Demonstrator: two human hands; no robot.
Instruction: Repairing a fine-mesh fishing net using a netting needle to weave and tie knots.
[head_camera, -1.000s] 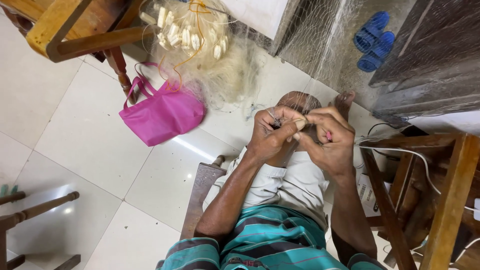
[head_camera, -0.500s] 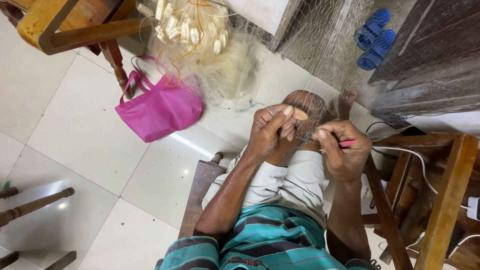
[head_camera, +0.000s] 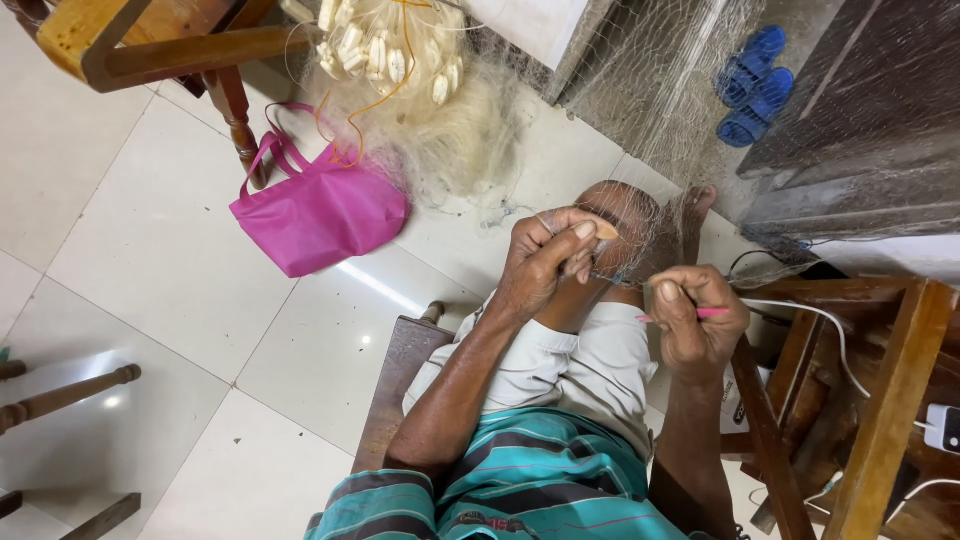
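Observation:
I sit with one knee (head_camera: 622, 215) raised and a fine fishing net (head_camera: 650, 120) draped over it. My left hand (head_camera: 548, 258) pinches the mesh together with a small tan, flat piece against the knee. To its right, my right hand (head_camera: 697, 322) is closed on a thin pink netting needle (head_camera: 712, 313), held a short way apart from the left hand. A fine line seems to run between the two hands. A bundle of net with pale oval floats (head_camera: 385, 50) lies on the floor beyond.
A pink bag (head_camera: 320, 215) lies on the white tiled floor beside a wooden chair leg (head_camera: 235, 120). Blue sandals (head_camera: 750, 70) rest at the far right. A wooden frame (head_camera: 880, 400) with white cables stands to my right; turned legs (head_camera: 60, 395) stick in at left.
The two hands were together at the knee; the right hand has since pulled away to the right and down with the pink needle, while the left keeps its pinch on the net.

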